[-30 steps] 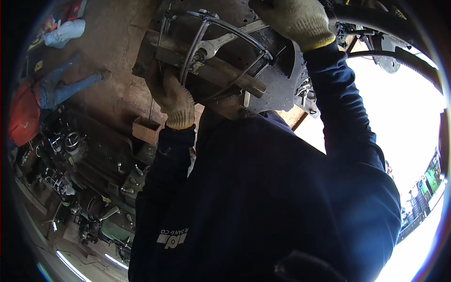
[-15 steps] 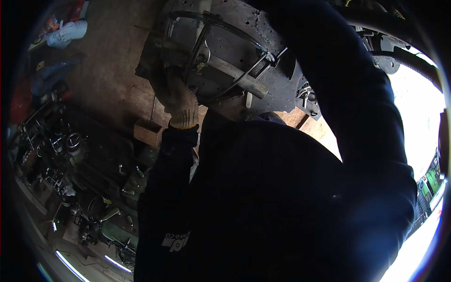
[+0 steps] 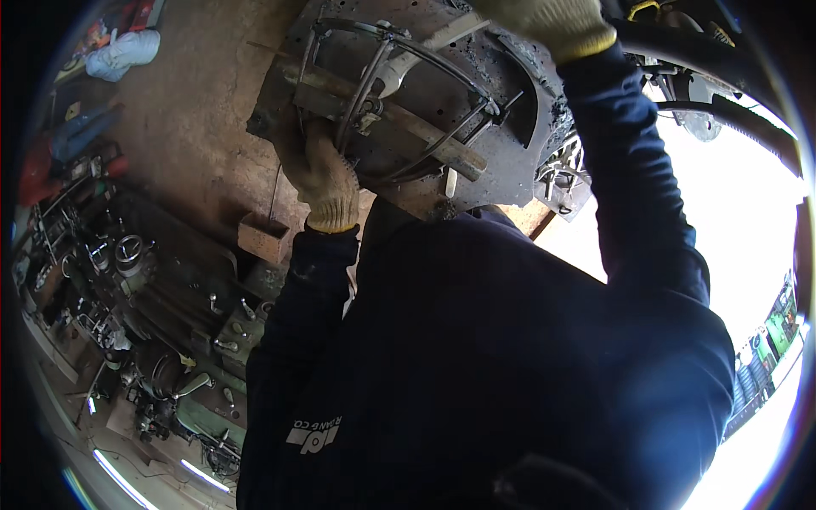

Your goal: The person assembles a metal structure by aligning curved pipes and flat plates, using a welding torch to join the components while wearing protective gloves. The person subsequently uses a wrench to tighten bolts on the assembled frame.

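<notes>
A round-rod metal frame (image 3: 442, 61) stands over a dark steel plate (image 3: 510, 170) in front of me. A thick metal bar (image 3: 425, 140) lies across the plate inside the frame. My left hand (image 3: 330, 183), in a knitted work glove, is closed at the frame's near left side; shadow hides its fingertips and what they grip. My right hand (image 3: 548, 24), gloved too, is partly cut off by the top edge. It is closed at the handle end of a pale wrench (image 3: 425, 49), whose head is beside a bolt-like fitting (image 3: 370, 109) near the bar.
Machine tools with handwheels (image 3: 129, 248) and levers fill the left side. A small rusty box (image 3: 263, 236) sits below my left hand. Another person's sleeve (image 3: 123, 56) shows at upper left. Thick dark hoses (image 3: 748, 119) run at upper right.
My right hand has come into view at the top. The wrench handle has swung to the right, from pointing straight up to pointing up and right. My left hand has hardly moved.
</notes>
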A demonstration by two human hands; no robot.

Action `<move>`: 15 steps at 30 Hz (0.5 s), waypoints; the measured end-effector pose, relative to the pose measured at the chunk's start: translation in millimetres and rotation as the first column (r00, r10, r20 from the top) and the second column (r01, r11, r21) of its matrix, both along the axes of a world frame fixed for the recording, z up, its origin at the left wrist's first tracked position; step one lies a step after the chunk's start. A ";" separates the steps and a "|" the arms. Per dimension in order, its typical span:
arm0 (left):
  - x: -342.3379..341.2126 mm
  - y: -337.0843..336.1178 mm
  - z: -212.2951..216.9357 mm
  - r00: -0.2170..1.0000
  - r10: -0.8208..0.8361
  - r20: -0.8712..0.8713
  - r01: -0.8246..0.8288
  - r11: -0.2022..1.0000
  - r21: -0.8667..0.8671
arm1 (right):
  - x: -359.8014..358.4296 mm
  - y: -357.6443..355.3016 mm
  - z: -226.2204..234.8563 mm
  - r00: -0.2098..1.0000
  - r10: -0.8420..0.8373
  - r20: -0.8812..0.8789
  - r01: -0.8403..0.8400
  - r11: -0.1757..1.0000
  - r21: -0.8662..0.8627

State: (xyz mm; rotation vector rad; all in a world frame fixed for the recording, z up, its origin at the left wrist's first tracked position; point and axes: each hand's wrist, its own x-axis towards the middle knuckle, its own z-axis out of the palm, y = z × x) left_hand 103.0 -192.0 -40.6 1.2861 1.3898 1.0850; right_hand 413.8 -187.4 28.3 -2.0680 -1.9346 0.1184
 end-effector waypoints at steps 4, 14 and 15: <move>0.6 -1.1 0.3 0.997 0.055 0.049 -0.054 0.998 -0.030 | -24.8 -24.2 -18.7 0.982 -0.181 -0.054 0.175 0.980 -0.098; 15.3 5.9 19.1 0.992 0.059 0.109 -0.043 0.988 -0.147 | -27.0 -49.0 -33.2 0.981 -0.195 0.022 0.195 0.980 -0.027; 13.2 5.5 12.4 0.987 0.074 0.140 -0.058 0.991 -0.117 | -26.1 -50.3 -29.7 0.978 -0.204 -0.045 0.202 0.979 -0.035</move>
